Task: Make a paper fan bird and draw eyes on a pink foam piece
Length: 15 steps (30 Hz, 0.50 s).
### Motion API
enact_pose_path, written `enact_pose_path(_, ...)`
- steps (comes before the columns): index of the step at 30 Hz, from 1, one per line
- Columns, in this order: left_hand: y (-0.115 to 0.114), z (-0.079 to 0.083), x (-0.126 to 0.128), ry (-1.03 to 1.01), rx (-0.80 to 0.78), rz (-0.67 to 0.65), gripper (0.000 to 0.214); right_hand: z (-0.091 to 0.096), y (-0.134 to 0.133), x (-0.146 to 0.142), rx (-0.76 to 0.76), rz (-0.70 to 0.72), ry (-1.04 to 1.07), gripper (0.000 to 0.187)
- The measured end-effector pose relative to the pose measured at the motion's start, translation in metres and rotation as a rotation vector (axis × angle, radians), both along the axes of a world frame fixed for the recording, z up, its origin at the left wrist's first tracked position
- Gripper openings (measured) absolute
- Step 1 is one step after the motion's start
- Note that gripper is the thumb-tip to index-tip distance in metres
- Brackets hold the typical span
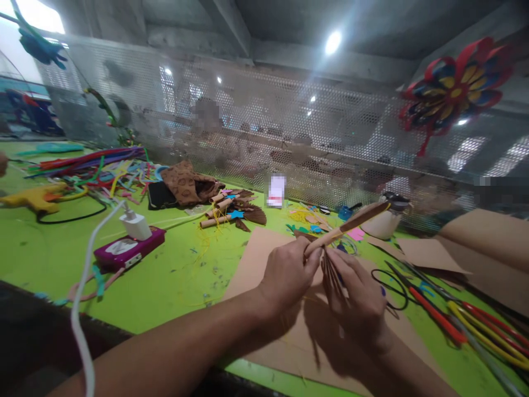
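Note:
My left hand (289, 273) is closed around a slim brown paper roll (328, 238), which slants up to the right and ends in a darker, leaf-like strip. Just below, my right hand (357, 292) pinches a pleated piece of dark brown paper (330, 273) against the roll. The fingertips of both hands nearly meet where the two pieces join. Under my hands lies a sheet of kraft paper (254, 259). Several similar paper rolls (217, 220) with pleated brown ends and blue stars lie farther back, left of centre.
Scissors (438, 320) and yellow-handled shears (487, 331) lie at right beside brown card (430, 255). At left are a purple power strip (124, 256), a white cable (80, 298), a yellow glue gun (37, 198) and pipe cleaners (95, 157). A mesh screen (248, 121) stands behind.

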State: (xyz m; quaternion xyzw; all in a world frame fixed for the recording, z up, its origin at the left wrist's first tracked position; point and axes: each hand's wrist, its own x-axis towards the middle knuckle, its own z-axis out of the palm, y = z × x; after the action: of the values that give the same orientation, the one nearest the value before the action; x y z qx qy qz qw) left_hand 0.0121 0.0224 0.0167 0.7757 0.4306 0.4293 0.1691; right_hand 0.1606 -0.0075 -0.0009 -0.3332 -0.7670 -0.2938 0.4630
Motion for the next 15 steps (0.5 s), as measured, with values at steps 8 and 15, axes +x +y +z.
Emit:
enact_pose_path(8, -0.0009, 0.0014, -0.0008, -0.078, -0.022, -0.043, 0.027, -0.0021, -0.0031, -0.005, -0.046, 0.049, 0.058, 0.052)
enact_pose_path(15, -0.0056, 0.0049, -0.0005, -0.164, -0.002, -0.159, 0.022, -0.0068, -0.0049, -0.0033, -0.049, 0.004, 0.062, 0.059)
